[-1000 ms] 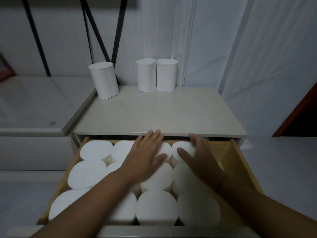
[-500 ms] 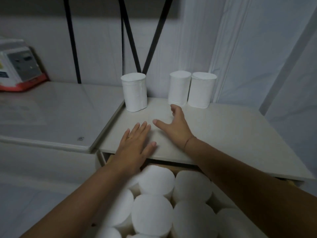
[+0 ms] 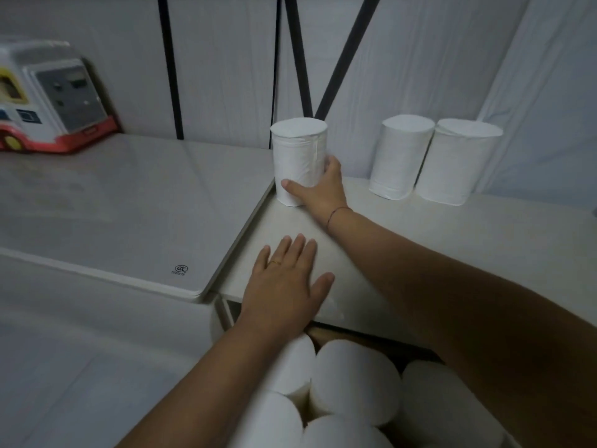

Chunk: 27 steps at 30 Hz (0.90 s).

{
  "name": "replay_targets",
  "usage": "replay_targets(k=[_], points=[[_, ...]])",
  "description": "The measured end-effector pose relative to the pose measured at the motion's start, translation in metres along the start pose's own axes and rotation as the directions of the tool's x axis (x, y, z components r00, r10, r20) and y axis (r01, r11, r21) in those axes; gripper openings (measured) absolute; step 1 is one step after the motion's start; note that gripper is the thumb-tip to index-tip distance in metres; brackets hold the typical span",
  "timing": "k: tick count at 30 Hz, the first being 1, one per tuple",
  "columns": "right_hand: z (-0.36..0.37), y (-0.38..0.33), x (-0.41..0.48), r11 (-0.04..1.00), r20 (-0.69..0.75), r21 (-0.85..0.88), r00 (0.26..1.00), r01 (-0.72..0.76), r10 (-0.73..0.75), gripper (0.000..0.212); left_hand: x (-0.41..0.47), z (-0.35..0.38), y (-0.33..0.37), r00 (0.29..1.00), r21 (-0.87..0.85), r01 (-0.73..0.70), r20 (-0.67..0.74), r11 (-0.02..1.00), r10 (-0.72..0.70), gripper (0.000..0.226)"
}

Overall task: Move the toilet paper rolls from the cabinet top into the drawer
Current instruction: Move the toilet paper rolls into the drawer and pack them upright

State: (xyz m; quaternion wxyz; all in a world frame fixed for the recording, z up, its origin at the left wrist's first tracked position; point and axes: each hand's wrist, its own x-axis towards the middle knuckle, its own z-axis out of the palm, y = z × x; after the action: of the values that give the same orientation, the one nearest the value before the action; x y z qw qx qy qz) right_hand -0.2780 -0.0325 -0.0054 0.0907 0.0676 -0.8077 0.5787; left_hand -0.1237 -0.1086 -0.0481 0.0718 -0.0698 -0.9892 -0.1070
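Three white toilet paper rolls stand upright at the back of the cabinet top (image 3: 484,240). My right hand (image 3: 319,189) is wrapped around the lower part of the left roll (image 3: 298,156), which still rests on the top near its left corner. The other two rolls (image 3: 400,156) (image 3: 458,163) stand side by side, touching, further right against the wall. My left hand (image 3: 286,282) lies flat, fingers spread, on the front edge of the cabinet top. Below it the open drawer holds several upright rolls (image 3: 352,379).
A lower white surface (image 3: 113,215) adjoins the cabinet on the left, its rounded corner beside my left hand. A red and white toy vehicle (image 3: 48,98) sits at its back left. Black straps hang on the wall behind the rolls.
Both hands rose out of the drawer onto the cabinet top. My right hand then reached back left and closed around the left roll. The view swung left and nearer.
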Motion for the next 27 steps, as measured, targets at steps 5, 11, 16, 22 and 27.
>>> replay_targets(k=[5, 11, 16, 22, 27], points=[[0.012, 0.001, 0.018, 1.000, -0.037, 0.021, 0.999, 0.022, -0.021, 0.106, 0.000, -0.001, 0.000, 1.000, 0.017, -0.007, 0.016, 1.000, 0.007, 0.066], [0.014, 0.001, 0.029, 1.000, -0.047, -0.001, 0.999, 0.021, -0.021, 0.098, 0.000, 0.000, 0.000, 0.999, 0.031, -0.008, 0.035, 0.999, 0.007, 0.065], [0.011, 0.000, 0.022, 0.996, -0.038, -0.081, 0.999, 0.031, -0.034, 0.090, 0.000, -0.001, 0.000, 0.999, 0.040, -0.004, 0.034, 0.999, 0.003, 0.064], [-0.018, 0.000, -0.012, 0.997, 0.054, -0.063, 0.997, 0.055, -0.051, 0.091, -0.002, -0.005, 0.001, 0.999, 0.006, 0.001, 0.045, 1.000, -0.002, 0.062], [-0.070, 0.005, -0.057, 0.996, 0.162, -0.048, 0.984, 0.076, -0.068, 0.094, -0.012, -0.008, 0.007, 0.998, -0.016, 0.010, 0.064, 1.000, -0.009, 0.058]])
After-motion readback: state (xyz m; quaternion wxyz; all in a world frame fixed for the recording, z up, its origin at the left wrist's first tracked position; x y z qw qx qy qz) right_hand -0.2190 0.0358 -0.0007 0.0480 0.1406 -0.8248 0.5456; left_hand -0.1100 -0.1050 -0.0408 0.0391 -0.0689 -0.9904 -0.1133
